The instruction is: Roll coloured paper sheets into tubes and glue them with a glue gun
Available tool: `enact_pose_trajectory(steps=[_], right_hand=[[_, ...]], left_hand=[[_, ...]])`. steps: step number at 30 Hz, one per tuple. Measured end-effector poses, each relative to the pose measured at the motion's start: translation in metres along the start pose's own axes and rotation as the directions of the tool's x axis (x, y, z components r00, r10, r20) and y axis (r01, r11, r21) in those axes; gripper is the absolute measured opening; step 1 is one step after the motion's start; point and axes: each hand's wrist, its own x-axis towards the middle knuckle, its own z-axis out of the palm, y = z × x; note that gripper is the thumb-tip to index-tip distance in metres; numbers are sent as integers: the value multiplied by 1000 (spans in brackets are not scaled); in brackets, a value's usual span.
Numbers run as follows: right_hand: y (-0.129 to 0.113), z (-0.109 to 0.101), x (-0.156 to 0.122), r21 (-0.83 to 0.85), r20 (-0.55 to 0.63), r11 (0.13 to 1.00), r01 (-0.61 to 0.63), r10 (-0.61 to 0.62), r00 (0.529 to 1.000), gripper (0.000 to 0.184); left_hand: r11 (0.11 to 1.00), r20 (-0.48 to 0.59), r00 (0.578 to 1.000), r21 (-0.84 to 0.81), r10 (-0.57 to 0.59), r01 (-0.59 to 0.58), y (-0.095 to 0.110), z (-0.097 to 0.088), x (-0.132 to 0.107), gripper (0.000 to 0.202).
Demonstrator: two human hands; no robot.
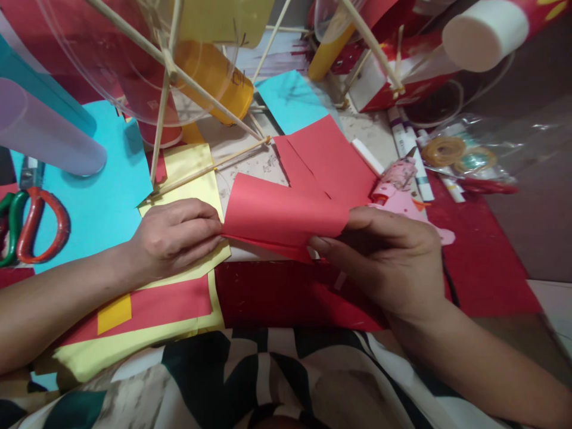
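A folded sheet of red paper [286, 213] lies curled between my two hands at the centre of the view. My left hand [174, 238] pinches its left edge, fingers closed on it. My right hand [388, 256] grips its right edge with thumb on top and fingers curled underneath. A second red sheet [330, 158] lies flat just behind it. Under my left hand rests yellow paper [196, 179].
A frame of thin wooden sticks [165, 65] with a clear plastic dome rises at the back left. Red-handled scissors [31, 220] lie on blue paper [98, 196] at the left. A pink glue gun [395, 179], markers and bagged tape rolls [456, 155] sit at the right.
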Motion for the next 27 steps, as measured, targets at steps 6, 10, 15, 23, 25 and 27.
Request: enact_pose_trajectory(steps=[6,10,15,23,25,27], right_hand=[[0,0,0,-9,-5,1000,-1,1,1000,12],[1,1,1,-12,5,1000,29,-29,1000,12],[1,1,1,-20,1,1000,13,-13,1000,10],[1,1,2,-9,16,1000,26,-26,1000,10],[1,2,2,2,19,1000,6,-6,1000,9],[1,2,2,17,20,999,-28,28,999,9]], left_hand=[[996,-24,1000,-88,-9,7,-1,2,2,5],[989,47,995,-119,-88,93,0,0,2,6],[980,64,988,-134,-139,147,1,-1,3,7],[941,54,971,-237,-235,241,5,1,7,4],[923,70,957,-256,-280,289,6,1,7,5],[893,92,940,-296,-328,340,7,1,8,6]])
